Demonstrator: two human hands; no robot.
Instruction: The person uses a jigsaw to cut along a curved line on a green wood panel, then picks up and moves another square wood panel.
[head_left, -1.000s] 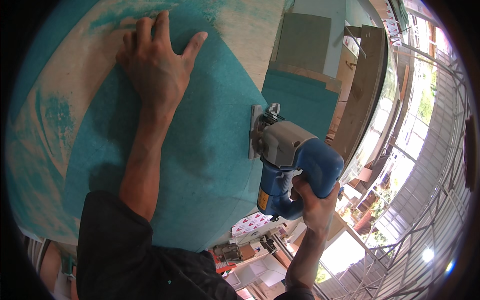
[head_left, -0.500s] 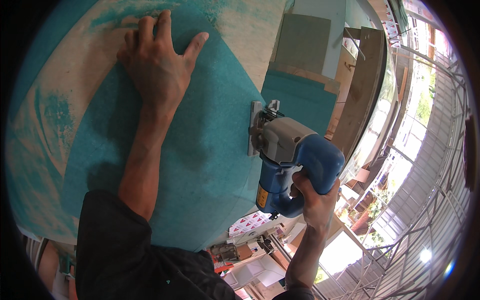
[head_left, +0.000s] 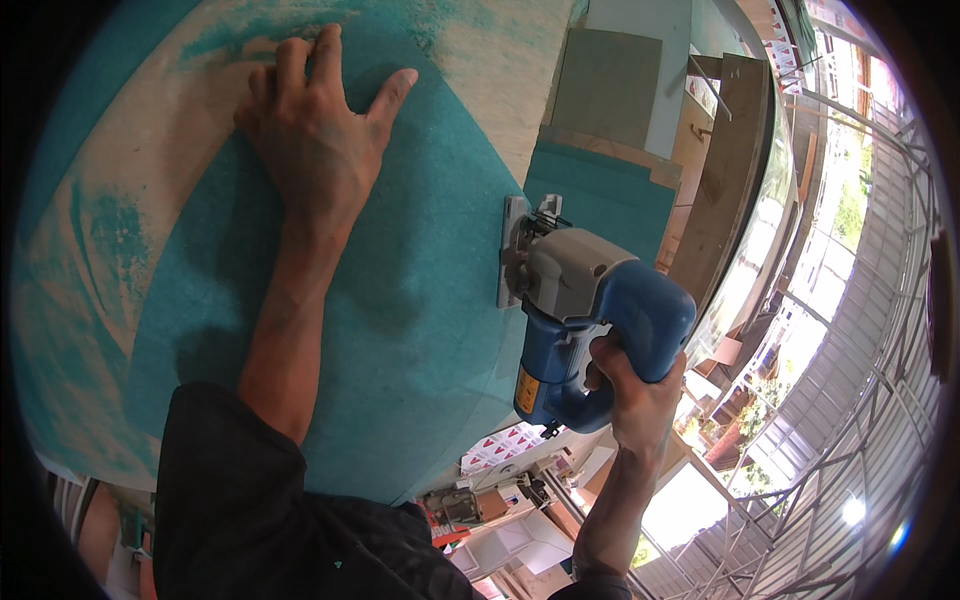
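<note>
My right hand [head_left: 642, 400] is closed round the handle of a blue and grey jigsaw [head_left: 575, 275]. Its metal base plate rests against the right edge of a teal board [head_left: 430, 260]; the blade is hidden from me. My left hand [head_left: 315, 135] lies with fingers spread across the far end of that board, thumb pointing right. Under the board is a larger pale wooden sheet [head_left: 105, 300] smeared with teal. My left forearm crosses the board and throws a shadow on it.
Right of the jigsaw lie a second teal panel [head_left: 600, 200] and a grey-green panel [head_left: 607, 85]. A wooden beam [head_left: 718, 170] runs beyond them. Assorted workshop items, including a patterned sheet [head_left: 505, 447], sit below. A metal-framed roof [head_left: 850, 400] curves along the right.
The jigsaw and my right hand have shifted very slightly to the right and away from me along the board's edge. My left hand has stayed nearly in place.
</note>
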